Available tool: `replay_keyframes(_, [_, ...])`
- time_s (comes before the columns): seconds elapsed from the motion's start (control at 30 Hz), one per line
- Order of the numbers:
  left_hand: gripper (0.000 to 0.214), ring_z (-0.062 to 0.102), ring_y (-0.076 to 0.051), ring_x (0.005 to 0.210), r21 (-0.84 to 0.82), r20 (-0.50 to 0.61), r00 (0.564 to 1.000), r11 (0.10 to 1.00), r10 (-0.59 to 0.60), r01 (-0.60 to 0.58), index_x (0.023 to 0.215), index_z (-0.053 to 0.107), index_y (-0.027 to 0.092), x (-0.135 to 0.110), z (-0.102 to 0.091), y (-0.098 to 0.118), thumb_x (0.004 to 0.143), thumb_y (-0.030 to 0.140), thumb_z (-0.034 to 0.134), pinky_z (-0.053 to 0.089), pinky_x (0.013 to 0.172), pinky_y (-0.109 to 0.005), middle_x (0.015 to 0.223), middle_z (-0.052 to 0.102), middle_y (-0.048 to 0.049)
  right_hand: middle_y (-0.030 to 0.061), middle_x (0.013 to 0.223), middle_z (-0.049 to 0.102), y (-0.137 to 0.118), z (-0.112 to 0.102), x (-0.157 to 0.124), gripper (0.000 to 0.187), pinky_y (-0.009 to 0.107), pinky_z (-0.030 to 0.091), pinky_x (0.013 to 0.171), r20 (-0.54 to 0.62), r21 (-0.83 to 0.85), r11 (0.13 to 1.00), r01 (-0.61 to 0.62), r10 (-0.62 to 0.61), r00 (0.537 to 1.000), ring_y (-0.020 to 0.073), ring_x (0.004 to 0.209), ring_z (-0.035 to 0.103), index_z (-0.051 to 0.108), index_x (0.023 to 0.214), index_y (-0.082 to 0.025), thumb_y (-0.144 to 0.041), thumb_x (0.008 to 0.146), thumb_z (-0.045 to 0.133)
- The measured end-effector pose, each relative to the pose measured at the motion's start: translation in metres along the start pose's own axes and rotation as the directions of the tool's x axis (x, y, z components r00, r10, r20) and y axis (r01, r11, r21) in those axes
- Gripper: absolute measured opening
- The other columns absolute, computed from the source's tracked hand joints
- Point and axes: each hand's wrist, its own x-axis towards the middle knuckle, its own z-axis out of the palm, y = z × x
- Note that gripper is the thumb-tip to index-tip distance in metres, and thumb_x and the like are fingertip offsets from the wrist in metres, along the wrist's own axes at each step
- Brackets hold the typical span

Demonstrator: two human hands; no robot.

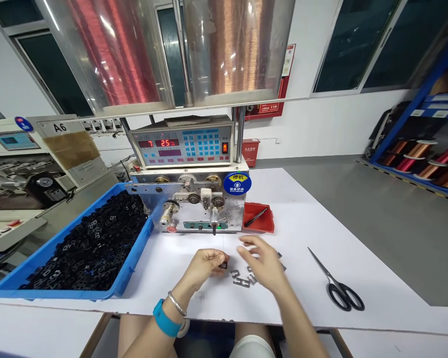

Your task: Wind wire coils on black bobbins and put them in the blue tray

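My left hand [206,266] pinches a small black rectangular plastic frame [223,265] between thumb and fingertips. To its right, my right hand [263,262] is raised above the table with thumb and fingers apart, and I see nothing in it. Several small grey bracket-shaped pieces [241,282] lie scattered beneath and beside the right hand, which partly hides them. Straight ahead stands a coil winding machine [199,199] with a lit control panel [184,145]. A faint thin wire seems to hang between the machine and my left hand.
A blue tray [132,266] heaped with black plastic parts [93,243] stands at left. Right of the machine is a red bin [268,215] with a dark pen-like tool inside. Black-handled scissors [338,287] lie at right. Large wire spools [231,49] hang overhead in clear covers.
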Motion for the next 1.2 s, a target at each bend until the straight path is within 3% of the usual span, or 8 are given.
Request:
replay_keyframes(0.1, [0.049,0.065,-0.018,0.064,-0.008,0.01,1.0,1.0,-0.017,0.017,0.075,0.072,0.013,-0.003,-0.005,0.002,0.049,0.055,0.08,0.052,0.063,-0.032,0.074,0.071,-0.0085,0.0106,0.091,0.067,0.036,-0.06,-0.026,0.042,0.035,0.052,0.058,-0.212,-0.256,0.943,-0.214,0.161,0.964,0.0233,0.067,0.063,0.066,0.092,-0.02,-0.056,0.071,0.054])
replay_keyframes(0.2, [0.045,0.064,-0.017,0.065,-0.021,0.036,0.999,1.0,-0.015,0.016,0.072,0.072,0.013,-0.005,-0.01,0.004,0.052,0.053,0.08,0.053,0.062,-0.031,0.076,0.071,-0.0089,0.0156,0.083,0.068,0.076,-0.114,-0.053,0.042,0.045,0.05,0.058,-0.42,-0.586,0.703,-0.402,0.161,0.893,0.0339,0.072,0.061,0.066,0.075,-0.021,-0.058,0.064,0.049])
replay_keyframes(0.3, [0.043,0.061,-0.014,0.063,-0.026,0.046,0.999,1.0,-0.007,0.008,0.069,0.071,0.014,-0.006,-0.011,0.003,0.054,0.053,0.078,0.053,0.061,-0.03,0.074,0.07,-0.0069,0.0154,0.079,0.068,0.094,-0.135,-0.071,0.04,0.047,0.049,0.057,-0.438,-0.667,0.597,-0.445,0.169,0.883,0.037,0.074,0.061,0.066,0.071,-0.023,-0.056,0.064,0.045])
replay_keyframes(0.47, [0.044,0.058,-0.012,0.06,0.008,0.012,1.0,1.0,0.0,0.0,0.072,0.071,0.015,-0.007,-0.007,0.001,0.055,0.055,0.077,0.05,0.059,-0.027,0.071,0.068,-0.0054,0.0111,0.082,0.068,0.075,-0.105,-0.068,0.043,0.038,0.051,0.053,-0.361,-0.53,0.778,-0.337,0.152,0.92,0.0255,0.062,0.062,0.069,0.081,-0.021,-0.058,0.07,0.05])
replay_keyframes(0.63, [0.039,0.056,-0.014,0.063,0.057,0.011,1.0,0.998,0.026,-0.026,0.069,0.071,0.015,-0.01,0.001,0.002,0.056,0.051,0.077,0.047,0.057,-0.026,0.069,0.067,-0.0047,0.0096,0.091,0.067,0.021,-0.033,-0.037,0.033,0.033,0.053,0.059,-0.132,-0.219,0.974,-0.062,0.033,0.991,0.0234,0.076,0.062,0.07,0.084,-0.022,-0.05,0.078,0.053])
replay_keyframes(0.83, [0.035,0.047,-0.011,0.053,0.092,0.037,0.996,0.992,0.084,-0.088,0.059,0.066,0.015,-0.016,0.005,0.002,0.059,0.049,0.075,0.042,0.054,-0.025,0.054,0.055,0.0022,0.0071,0.092,0.065,-0.02,0.038,-0.012,0.017,0.033,0.051,0.074,0.117,-0.009,0.994,0.105,-0.103,0.988,0.0212,0.085,0.061,0.072,0.081,-0.023,-0.031,0.078,0.058])
replay_keyframes(1.07, [0.045,0.046,-0.01,0.053,0.099,0.017,0.997,0.992,0.077,-0.078,0.059,0.065,0.014,-0.016,0.004,-0.001,0.053,0.058,0.075,0.043,0.055,-0.026,0.054,0.054,0.0025,0.0065,0.082,0.066,-0.014,0.049,-0.012,0.02,0.029,0.05,0.066,0.043,0.114,0.993,0.043,-0.048,0.998,0.0188,0.075,0.062,0.062,0.067,-0.02,-0.031,0.08,0.052])
replay_keyframes(1.2, [0.047,0.054,-0.013,0.06,0.1,0.023,0.998,0.993,0.055,-0.057,0.066,0.07,0.014,-0.016,0.005,-0.003,0.053,0.059,0.075,0.047,0.06,-0.028,0.067,0.065,-0.0026,0.008,0.087,0.068,-0.003,0.022,-0.017,0.025,0.03,0.051,0.064,0.007,0.032,0.999,-0.022,0.022,1.0,0.0211,0.076,0.063,0.065,0.081,-0.02,-0.041,0.08,0.052])
